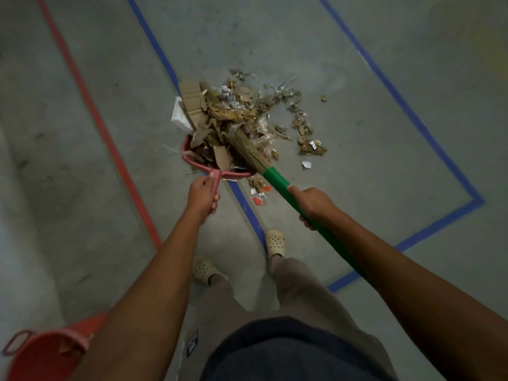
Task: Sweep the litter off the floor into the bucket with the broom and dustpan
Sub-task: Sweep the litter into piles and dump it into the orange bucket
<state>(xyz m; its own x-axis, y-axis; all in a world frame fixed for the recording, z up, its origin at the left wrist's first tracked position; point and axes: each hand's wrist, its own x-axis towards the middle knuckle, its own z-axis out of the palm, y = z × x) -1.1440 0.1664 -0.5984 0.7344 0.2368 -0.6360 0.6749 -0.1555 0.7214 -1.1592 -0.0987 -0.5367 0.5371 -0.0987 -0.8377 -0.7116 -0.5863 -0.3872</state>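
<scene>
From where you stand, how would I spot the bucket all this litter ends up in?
Follow the red tape line on the floor back towards the sweeper's feet. Left of it, in the picture's bottom left corner, sits the bucket. It is a deep orange-red tub with a pink loop handle, unlike the flat pink dustpan heaped with litter.

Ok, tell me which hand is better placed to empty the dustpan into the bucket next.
Left. The left hand grips the handle of the loaded dustpan, and the bucket stands near the person on that same side. The right hand holds the broom, on the side away from the bucket.
</scene>
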